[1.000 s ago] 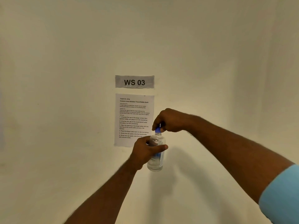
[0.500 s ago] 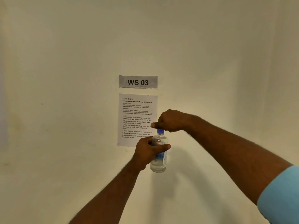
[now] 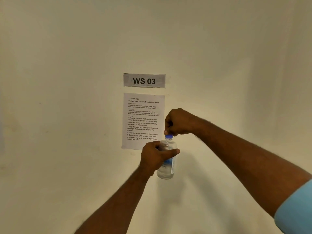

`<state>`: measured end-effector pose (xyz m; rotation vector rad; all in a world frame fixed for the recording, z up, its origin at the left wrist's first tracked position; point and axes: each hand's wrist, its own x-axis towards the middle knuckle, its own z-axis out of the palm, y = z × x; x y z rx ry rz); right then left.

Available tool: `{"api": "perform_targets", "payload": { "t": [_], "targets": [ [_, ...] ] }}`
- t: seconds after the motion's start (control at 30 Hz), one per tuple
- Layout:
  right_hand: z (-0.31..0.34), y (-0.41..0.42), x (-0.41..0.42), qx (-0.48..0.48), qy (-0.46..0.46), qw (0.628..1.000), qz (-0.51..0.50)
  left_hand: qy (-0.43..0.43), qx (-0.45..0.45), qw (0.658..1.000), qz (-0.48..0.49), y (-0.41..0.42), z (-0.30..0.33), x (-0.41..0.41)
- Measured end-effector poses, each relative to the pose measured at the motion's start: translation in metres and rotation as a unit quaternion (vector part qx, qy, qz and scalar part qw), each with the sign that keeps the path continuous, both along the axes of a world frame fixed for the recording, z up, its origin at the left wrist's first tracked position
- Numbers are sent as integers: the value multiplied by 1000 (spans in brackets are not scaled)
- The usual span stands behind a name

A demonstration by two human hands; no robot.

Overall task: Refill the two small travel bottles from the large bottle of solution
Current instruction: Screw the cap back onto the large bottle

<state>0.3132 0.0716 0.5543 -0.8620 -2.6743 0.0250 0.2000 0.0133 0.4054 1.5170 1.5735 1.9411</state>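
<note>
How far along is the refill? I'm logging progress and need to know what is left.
Nothing looks finished yet. In hand: the left hand holds the clear bottle upright in the air, and the right hand pinches its blue cap, which sits on the neck. Whether it is being opened or closed cannot be told. No small bottles are in view, so pouring cannot be confirmed.

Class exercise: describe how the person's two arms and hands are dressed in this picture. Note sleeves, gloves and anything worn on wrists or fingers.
Both hands, left and right, are bare: no gloves, and no rings or watch show. Both forearms are uncovered. A light blue short sleeve covers the right upper arm at the lower right edge. The left arm shows no sleeve before it leaves the picture.
</note>
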Motion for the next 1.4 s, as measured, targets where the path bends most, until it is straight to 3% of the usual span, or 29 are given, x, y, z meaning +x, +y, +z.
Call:
{"api": "perform_targets", "payload": {
  "t": [0.13, 0.3, 0.37, 0.53, 0.73, 0.97, 1.1, 1.27, 1.4],
  "targets": [
    [-12, -2, -6, 9, 15, 998, -58, 24, -34, 998, 38, 3, -10, -1],
    [-32, -2, -16, 117, 23, 985, -126, 37, -66, 994, 75, 4, -18, 4],
    [-31, -2, -16, 88, 13, 990, -114, 31, -68, 995, 71, 3, -20, 4],
    [-4, -3, 9, -96, 24, 995, -2, 29, -45, 997, 48, -4, -14, -3],
    [-11, -5, 10, -69, 44, 996, 34, 44, -21, 997, 59, -5, -9, -5],
    [-27, -13, -5, -9, 108, 994, -31, 15, -25, 995, 92, -1, -15, -5],
    [-37, -13, -15, 29, 95, 994, -54, 32, -37, 994, 97, 1, -23, -8],
    [-43, -9, -20, 27, 61, 996, -62, 26, -62, 994, 85, 1, -27, -11],
    [-45, -5, -16, -6, 103, 992, -68, 9, -56, 995, 79, 0, -25, -17]
  ]
}}
